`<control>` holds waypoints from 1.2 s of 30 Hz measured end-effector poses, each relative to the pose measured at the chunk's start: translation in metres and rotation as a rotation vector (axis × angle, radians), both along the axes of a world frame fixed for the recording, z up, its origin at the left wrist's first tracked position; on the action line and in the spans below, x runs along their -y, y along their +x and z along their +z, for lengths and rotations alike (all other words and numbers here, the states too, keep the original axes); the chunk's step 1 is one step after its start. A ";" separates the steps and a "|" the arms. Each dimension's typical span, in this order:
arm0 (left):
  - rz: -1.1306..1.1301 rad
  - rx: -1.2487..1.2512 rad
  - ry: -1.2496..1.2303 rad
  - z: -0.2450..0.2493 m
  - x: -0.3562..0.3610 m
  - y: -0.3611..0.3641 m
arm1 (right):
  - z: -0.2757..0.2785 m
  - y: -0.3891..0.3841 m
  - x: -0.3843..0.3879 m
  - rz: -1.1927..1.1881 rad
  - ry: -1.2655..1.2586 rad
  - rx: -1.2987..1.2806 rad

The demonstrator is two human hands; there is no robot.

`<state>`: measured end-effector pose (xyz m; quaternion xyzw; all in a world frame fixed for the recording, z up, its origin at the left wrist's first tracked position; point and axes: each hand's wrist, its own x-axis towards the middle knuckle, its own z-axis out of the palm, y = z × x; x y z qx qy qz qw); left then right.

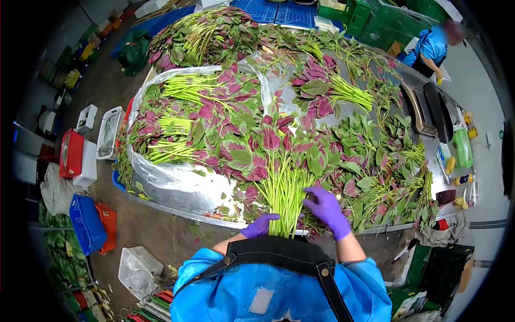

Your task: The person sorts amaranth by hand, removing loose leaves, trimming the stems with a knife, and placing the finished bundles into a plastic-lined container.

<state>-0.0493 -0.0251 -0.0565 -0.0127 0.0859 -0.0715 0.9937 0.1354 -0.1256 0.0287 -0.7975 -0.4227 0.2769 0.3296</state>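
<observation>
A large bunch of red-and-green amaranth (284, 188) lies at the near table edge, its pale green stems pointing toward my body and its leaves away from me. My left hand (258, 226), in a purple glove, grips the stems from the left near their cut ends; most of its fingers are hidden under the bunch. On the other side, my right hand (326, 210), also gloved in purple, has its fingers apart, with the fingertips at the right side of the stems.
Stacked amaranth bunches (177, 126) lie on a plastic sheet (182, 180) at left. Loose amaranth (370, 182) covers the right side. A big heap (209, 37) is at the back left. A scale (421, 110) stands right; a co-worker (429, 48) is beyond it.
</observation>
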 end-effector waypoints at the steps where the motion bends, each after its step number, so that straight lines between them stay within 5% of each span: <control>1: -0.066 -0.124 0.083 -0.007 0.001 -0.005 | -0.005 -0.008 -0.017 0.034 0.104 0.002; 3: -0.131 -0.343 0.176 0.003 0.004 -0.005 | -0.023 -0.023 -0.052 0.066 0.219 0.124; 10: -0.203 -0.443 0.261 0.011 0.004 0.000 | -0.062 -0.039 -0.098 0.084 0.145 0.361; 13: -0.229 -0.439 0.273 0.018 0.001 0.001 | -0.033 -0.043 -0.065 0.165 0.382 0.028; 15: -0.227 -0.428 0.338 0.026 -0.002 -0.003 | -0.008 -0.017 -0.030 0.507 -0.166 -0.371; 16: -0.226 -0.427 0.335 0.025 -0.002 -0.003 | 0.004 -0.001 -0.020 0.618 -0.346 -0.372; 18: -0.137 -0.315 0.269 0.028 -0.002 0.003 | 0.012 0.013 -0.006 0.551 -0.307 -0.199; 20: -0.162 -0.328 0.287 0.031 -0.002 0.002 | 0.016 0.018 -0.005 0.338 -0.573 0.464; 24: -0.179 -0.343 0.276 0.010 0.004 0.005 | -0.013 -0.021 -0.060 0.241 0.121 0.355; 30: -0.253 -0.439 0.284 0.014 0.002 0.006 | -0.068 -0.052 -0.135 0.357 0.177 0.730; 32: -0.201 -0.382 0.447 0.006 0.003 0.005 | -0.035 -0.052 -0.112 0.378 0.424 0.658; 34: -0.123 -0.349 0.489 0.005 0.003 0.001 | -0.028 -0.044 -0.069 0.691 0.034 -0.032; 36: -0.209 -0.086 0.850 -0.014 -0.004 -0.005 | 0.024 -0.019 -0.035 0.712 -0.090 -0.562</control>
